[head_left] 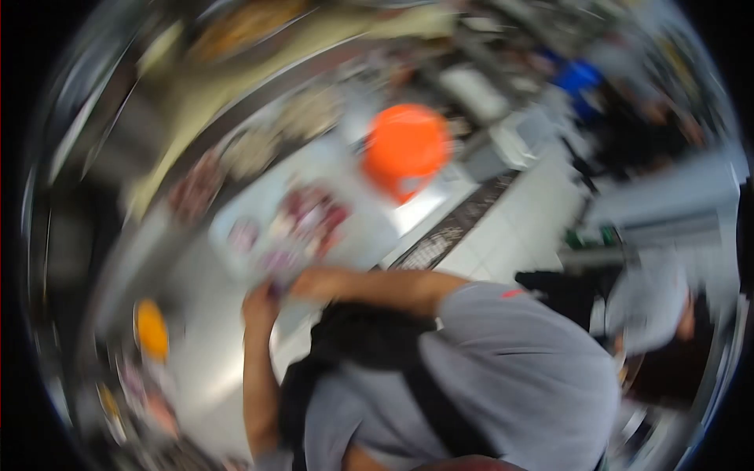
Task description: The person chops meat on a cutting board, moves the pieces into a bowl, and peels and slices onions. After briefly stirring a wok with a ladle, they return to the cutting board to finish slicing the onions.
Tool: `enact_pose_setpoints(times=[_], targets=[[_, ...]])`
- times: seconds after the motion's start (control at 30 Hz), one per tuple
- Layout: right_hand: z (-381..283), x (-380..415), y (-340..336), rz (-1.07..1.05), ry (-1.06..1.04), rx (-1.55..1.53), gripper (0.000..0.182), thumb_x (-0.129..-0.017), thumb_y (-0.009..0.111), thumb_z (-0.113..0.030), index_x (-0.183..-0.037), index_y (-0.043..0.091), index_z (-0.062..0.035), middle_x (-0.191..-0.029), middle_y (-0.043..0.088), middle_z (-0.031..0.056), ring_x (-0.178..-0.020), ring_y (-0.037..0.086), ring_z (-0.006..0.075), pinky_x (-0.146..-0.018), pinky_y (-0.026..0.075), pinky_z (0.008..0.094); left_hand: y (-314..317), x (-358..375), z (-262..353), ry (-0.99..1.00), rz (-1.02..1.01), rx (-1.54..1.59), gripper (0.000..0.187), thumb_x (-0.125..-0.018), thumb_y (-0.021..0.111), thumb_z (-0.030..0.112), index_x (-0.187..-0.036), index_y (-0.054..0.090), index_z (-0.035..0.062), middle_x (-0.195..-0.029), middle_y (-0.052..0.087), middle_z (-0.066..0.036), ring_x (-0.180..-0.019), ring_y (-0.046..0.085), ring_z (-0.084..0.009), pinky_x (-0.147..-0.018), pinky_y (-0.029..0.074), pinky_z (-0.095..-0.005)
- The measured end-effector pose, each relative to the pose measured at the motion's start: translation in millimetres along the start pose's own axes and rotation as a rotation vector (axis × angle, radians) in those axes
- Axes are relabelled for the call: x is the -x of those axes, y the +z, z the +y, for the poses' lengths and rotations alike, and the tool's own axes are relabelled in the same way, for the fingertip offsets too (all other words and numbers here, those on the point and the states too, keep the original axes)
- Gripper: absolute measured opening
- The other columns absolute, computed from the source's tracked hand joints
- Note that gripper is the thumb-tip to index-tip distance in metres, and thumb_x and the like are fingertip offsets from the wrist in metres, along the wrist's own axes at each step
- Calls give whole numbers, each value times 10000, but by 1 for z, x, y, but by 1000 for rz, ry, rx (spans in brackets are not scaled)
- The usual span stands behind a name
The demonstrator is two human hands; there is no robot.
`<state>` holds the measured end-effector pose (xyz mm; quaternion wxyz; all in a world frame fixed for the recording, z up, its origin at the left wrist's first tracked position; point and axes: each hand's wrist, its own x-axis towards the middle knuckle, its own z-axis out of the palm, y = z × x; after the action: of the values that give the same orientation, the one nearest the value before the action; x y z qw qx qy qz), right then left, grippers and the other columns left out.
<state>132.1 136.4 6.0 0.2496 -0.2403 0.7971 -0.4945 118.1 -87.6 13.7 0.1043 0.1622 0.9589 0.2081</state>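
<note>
Motion blur smears the whole view. My left hand and my right hand are close together at the near edge of a white cutting board. Both look closed around a small dark purple thing, perhaps a piece of red onion; its kind is too blurred to tell. Cut red and purple pieces, which look like red onion, are heaped on the board in front of my hands. A separate round purple-white piece lies at the board's left side.
An orange bucket stands beyond the board's right corner. Pale heaps and a reddish heap line the far side. A yellow-orange object is on the left of the metal counter. Another person in a light cap is at right.
</note>
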Motion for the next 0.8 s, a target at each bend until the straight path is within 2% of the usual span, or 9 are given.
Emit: enact_pose_setpoints(times=[0.07, 0.13, 0.2, 0.33, 0.43, 0.47, 0.53, 0.6, 0.8], targets=[[-52, 12, -20, -32, 111, 215, 341, -959, 525, -329, -913, 690, -35, -904, 684, 211, -849, 649, 391, -800, 507, 479, -10, -1, -2, 90, 5, 38, 221, -841, 677, 177, -1058, 716, 159, -872, 712, -175, -835, 679, -402, -749, 532, -503], [-66, 25, -20, 27, 155, 205, 365, -962, 526, -349, -907, 692, -29, -903, 689, 203, -859, 650, 396, -807, 505, 480, -14, 1, 5, 30, -22, 19, 194, -822, 709, 171, -1016, 705, 172, -794, 699, -183, -749, 672, -405, -704, 529, -501], [-65, 37, -19, 40, 169, 206, 374, -965, 526, -358, -920, 692, -26, -906, 690, 203, -866, 648, 398, -810, 504, 480, -10, 4, 5, 92, 14, -16, 285, -811, 722, 150, -1091, 670, 156, -754, 688, -178, -706, 667, -396, -679, 523, -484], [-59, 44, -14, 101, 142, 146, 418, -954, 546, -384, -925, 700, 3, -879, 684, 228, -855, 656, 412, -796, 499, 496, -22, 13, 28, 38, 52, 70, 423, -804, 713, 96, -1210, 595, 110, -726, 680, -158, -705, 670, -380, -663, 515, -463], [-50, 47, -8, 152, 117, 149, 434, -971, 523, -388, -910, 693, 6, -874, 682, 227, -852, 653, 414, -798, 499, 493, -18, 36, 26, -185, 339, 376, 502, -833, 647, 26, -1311, 492, 34, -818, 657, -122, -687, 651, -295, -658, 510, -418], [-51, 48, -7, 184, 116, 130, 437, -977, 513, -386, -910, 689, 8, -871, 682, 226, -848, 654, 411, -797, 499, 493, -13, 37, 24, -195, 340, 379, 502, -833, 647, 26, -1311, 492, 34, -818, 657, -122, -687, 651, -295, -658, 510, -418], [-44, 47, -11, 169, 129, 100, 439, -982, 506, -386, -917, 687, 9, -871, 685, 223, -842, 656, 404, -800, 500, 490, 4, 50, 10, -177, 489, 388, 421, -857, 640, 37, -1263, 531, 10, -843, 641, -123, -700, 630, -267, -683, 506, -393], [-53, 46, -7, 142, 135, 64, 441, -987, 499, -385, -924, 684, 9, -872, 687, 220, -836, 659, 397, -802, 501, 487, 17, 49, 9, -150, 407, 368, 235, -870, 658, 74, -1083, 623, -20, -855, 659, -148, -747, 638, -281, -701, 505, -384], [-88, 48, -40, 120, 246, 46, 420, -976, 524, -380, -906, 685, 1, -845, 689, 212, -830, 667, 393, -798, 510, 475, 33, 31, 26, -182, 422, 435, 184, -860, 664, 73, -1020, 620, -8, -860, 659, -159, -768, 646, -315, -708, 512, -408]])
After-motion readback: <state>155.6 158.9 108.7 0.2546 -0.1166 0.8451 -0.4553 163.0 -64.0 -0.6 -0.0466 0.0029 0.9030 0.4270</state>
